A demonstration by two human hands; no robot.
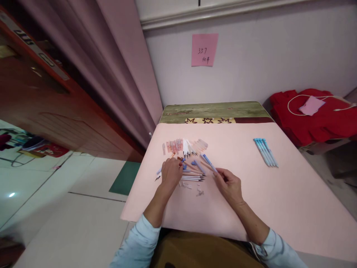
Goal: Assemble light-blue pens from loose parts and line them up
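Observation:
My right hand (230, 185) pinches the lower end of a blue pen barrel (209, 162) between thumb and fingers, its far end pointing up and to the left. My left hand (171, 172) is curled over the left side of the loose pen parts; its fingertips are closed near small blue pieces (183, 159), and whatever they hold is hidden. Between the hands lie white dark-tipped refills (192, 178) and a lilac-blue barrel (199, 167). Behind them are more white refills (188, 148) and clear pinkish caps (174, 145). Tiny clear pieces (200, 192) lie nearer me.
Several assembled light-blue pens (266, 152) lie side by side at the right of the pink-covered table (237, 141). A pink note (204, 50) is stuck to the wall. Red cloth (295, 126) with a white cable sits beyond the table's right edge; a wooden door (69, 119) stands at left.

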